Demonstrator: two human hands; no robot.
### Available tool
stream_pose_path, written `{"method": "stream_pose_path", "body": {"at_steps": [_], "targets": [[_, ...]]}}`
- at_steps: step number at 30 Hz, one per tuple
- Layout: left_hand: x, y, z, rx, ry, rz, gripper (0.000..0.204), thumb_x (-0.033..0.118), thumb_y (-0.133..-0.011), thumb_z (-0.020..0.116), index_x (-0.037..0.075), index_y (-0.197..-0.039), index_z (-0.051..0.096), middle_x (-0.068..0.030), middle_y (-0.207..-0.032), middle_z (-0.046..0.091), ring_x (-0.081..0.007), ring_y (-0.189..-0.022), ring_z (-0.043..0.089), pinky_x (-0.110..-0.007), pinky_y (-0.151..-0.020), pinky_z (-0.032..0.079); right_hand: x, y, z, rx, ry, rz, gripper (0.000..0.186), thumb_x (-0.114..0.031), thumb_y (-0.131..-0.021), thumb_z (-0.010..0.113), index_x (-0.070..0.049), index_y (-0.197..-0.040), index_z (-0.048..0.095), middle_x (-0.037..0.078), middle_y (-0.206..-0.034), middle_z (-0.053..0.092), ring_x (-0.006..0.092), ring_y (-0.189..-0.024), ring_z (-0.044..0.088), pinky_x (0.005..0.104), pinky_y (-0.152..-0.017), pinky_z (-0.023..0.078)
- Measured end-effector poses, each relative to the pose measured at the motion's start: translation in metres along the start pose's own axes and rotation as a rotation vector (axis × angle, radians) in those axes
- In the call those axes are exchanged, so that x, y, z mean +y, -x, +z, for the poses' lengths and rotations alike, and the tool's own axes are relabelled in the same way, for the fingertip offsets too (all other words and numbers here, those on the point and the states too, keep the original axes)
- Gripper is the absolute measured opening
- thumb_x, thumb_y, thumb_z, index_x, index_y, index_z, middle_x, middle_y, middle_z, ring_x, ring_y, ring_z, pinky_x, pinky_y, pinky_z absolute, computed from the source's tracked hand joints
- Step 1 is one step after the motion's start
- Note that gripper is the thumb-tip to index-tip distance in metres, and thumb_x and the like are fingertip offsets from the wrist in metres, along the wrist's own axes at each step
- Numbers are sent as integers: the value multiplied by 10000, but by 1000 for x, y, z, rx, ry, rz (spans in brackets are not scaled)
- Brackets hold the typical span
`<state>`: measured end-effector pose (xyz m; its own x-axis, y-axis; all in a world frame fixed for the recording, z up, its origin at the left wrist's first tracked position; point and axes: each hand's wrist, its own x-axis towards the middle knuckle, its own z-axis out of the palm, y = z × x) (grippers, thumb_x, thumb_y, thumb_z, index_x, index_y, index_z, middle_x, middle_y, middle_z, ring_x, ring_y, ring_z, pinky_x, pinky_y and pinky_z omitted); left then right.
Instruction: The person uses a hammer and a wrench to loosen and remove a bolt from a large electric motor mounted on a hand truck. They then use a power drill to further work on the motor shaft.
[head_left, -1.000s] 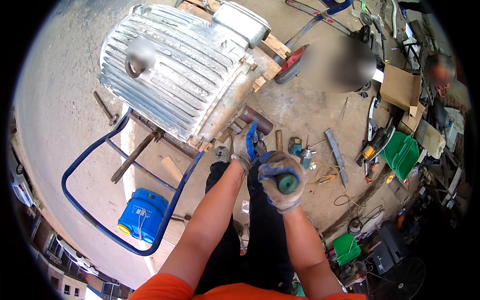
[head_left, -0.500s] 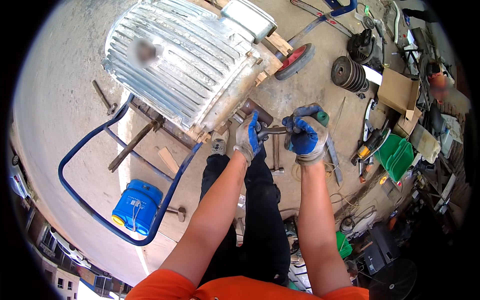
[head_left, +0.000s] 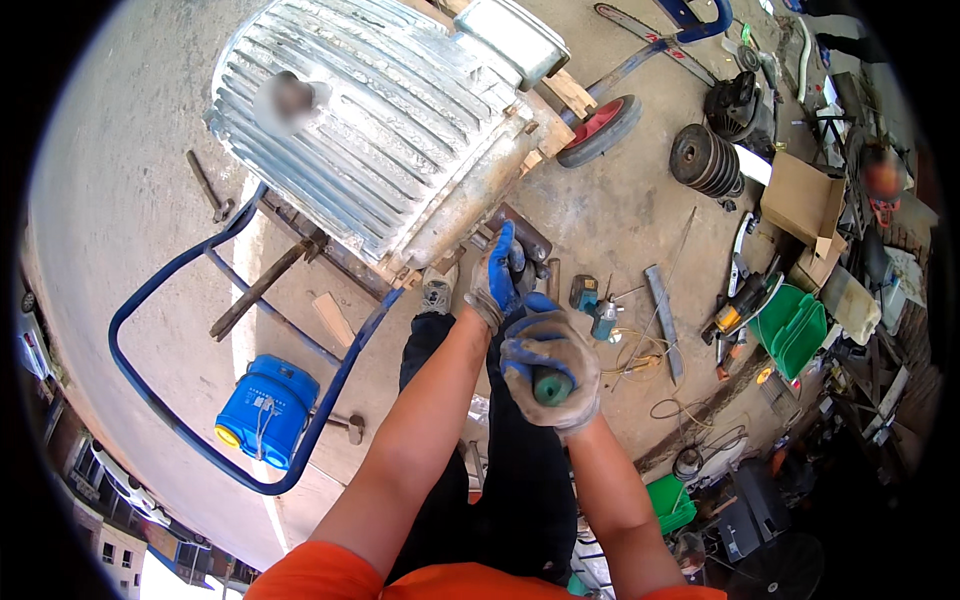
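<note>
A big silver ribbed electric motor (head_left: 380, 130) lies on wooden blocks on the concrete floor. My left hand (head_left: 497, 280), in a blue and grey glove, is closed around the dark far end of a long tool at the motor's lower end plate (head_left: 525, 235). My right hand (head_left: 548, 370), gloved the same way, grips the tool's green handle (head_left: 552, 386), whose butt end points up at the camera. The shaft between the two hands is mostly hidden by the gloves. My dark trouser legs and a shoe (head_left: 437, 292) show below.
A blue tube cart frame (head_left: 150, 400) curves round the motor's left side, with a small blue motor (head_left: 268, 405) beside it. A red wheel (head_left: 600, 125), dark stacked discs (head_left: 705, 160), a cardboard box (head_left: 800, 200), green bins (head_left: 795, 325) and loose floor tools (head_left: 600, 315) lie right. Another person (head_left: 880, 175) is far right.
My right hand swung the green handle out to the right half a second ago and has brought it back toward my body. My left hand stayed at the motor's end.
</note>
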<state>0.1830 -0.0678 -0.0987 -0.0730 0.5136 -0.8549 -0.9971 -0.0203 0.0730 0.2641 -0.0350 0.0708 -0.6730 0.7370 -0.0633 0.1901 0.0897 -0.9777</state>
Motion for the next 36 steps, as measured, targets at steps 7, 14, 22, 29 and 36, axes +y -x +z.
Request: {"method": "stream_pose_path", "body": {"at_steps": [7,14,22,29,36], "targets": [[-13,-12,-18,138,-417,309,240,234,-951,548,63,-791,596,-19,-626,519,-147,-540,534,-292,-463,433,4,2,-4,239,-227,271,192,66,-688,625,-1,-867,603,123,-834,641,234,-819,620,343,-737,524],[-13,-4,-8,287,-341,90,281,228,-963,513,12,-1107,622,-17,-915,638,-104,-734,576,-249,-680,491,13,-40,-23,442,-480,353,83,32,-735,575,19,-812,547,92,-712,575,196,-633,543,342,-615,479],[-1,-6,-19,25,-847,419,163,221,-955,525,84,-1014,588,-51,-782,581,-154,-694,575,-288,-648,499,30,1,-31,324,-404,316,177,-89,-759,647,-40,-923,606,106,-850,625,277,-889,627,499,-931,447],[-1,7,2,17,-172,210,372,296,-984,482,85,-677,494,-98,-647,533,-231,-566,557,-363,-486,471,-14,10,-1,-14,80,-57,403,-12,-638,739,-40,-1020,614,130,-977,622,313,-915,631,525,-946,443],[-10,-3,8,231,-229,249,197,292,-920,605,97,-892,591,-21,-572,479,-169,-500,533,-325,-432,433,-2,6,-4,389,-88,192,321,23,-648,628,56,-967,612,167,-914,671,262,-844,643,350,-770,520]]}}
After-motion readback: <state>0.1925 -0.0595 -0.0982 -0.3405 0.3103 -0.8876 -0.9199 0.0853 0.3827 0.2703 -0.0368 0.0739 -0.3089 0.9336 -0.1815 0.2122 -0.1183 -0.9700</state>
